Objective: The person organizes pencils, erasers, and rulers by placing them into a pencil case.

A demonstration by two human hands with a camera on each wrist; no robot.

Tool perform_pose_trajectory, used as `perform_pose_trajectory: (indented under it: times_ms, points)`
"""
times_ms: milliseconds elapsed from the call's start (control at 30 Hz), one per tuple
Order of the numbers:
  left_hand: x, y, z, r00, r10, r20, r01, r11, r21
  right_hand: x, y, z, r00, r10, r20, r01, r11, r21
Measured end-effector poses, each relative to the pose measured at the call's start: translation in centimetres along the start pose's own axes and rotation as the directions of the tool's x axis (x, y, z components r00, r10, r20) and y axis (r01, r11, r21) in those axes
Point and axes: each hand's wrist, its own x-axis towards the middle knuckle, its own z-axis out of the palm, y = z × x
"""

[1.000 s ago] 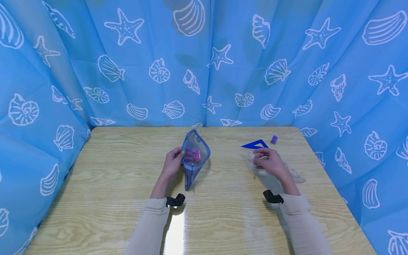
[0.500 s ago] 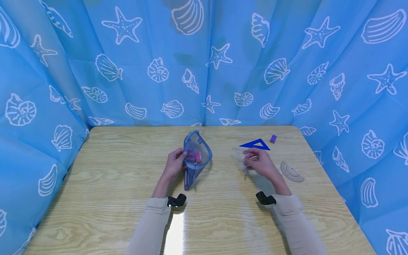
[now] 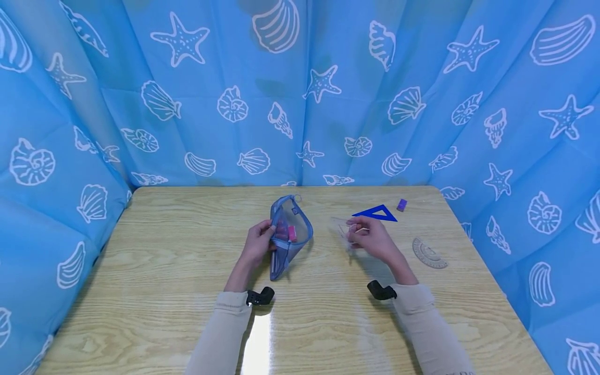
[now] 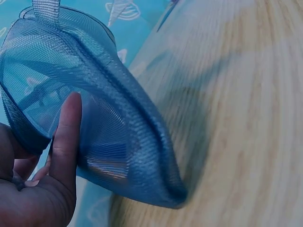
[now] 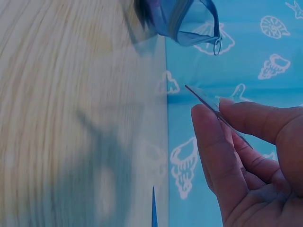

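Note:
My left hand [image 3: 258,240] grips the side of a blue mesh pencil case [image 3: 300,214], held above the table with its zipped mouth spread wide. Inside it a pink item [image 3: 292,233] shows through, with darker things beside it that I cannot make out. In the left wrist view one finger lies along the mesh [image 4: 147,127]. To the right, my right hand [image 3: 372,240] pinches a thin clear plastic set square [image 3: 341,225] between thumb and fingers. The right wrist view shows the clear set square [image 5: 203,98] nearly edge-on, apart from the pencil case.
A blue set square [image 3: 385,213] lies on the wooden table [image 3: 164,271] just behind the right hand. Near it sits a small purple block [image 3: 401,205]. A clear protractor [image 3: 428,253] lies farther right. Blue curtains [image 3: 211,104] with shell prints surround the table's back and sides.
My right hand has moved left with the clear set square, toward the pencil case, leaving the protractor and blue set square more exposed. The left hand and pencil case have shifted very slightly right.

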Motion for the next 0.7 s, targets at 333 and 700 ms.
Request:
perform_pose_trajectory:
  times_ms: [333,700]
  points:
    - [-0.4,0.0,0.1,1.0,-0.004,-0.004,0.004,1.0,-0.001,1.1,-1.3,1.3,0.998,-0.04,0.04,0.04,0.999,0.0]
    - [-0.4,-0.3,0.1,1.0,-0.011,-0.007,0.011,1.0,0.012,2.2,-3.1,3.4,0.995,-0.064,0.077,0.062,0.998,0.031]
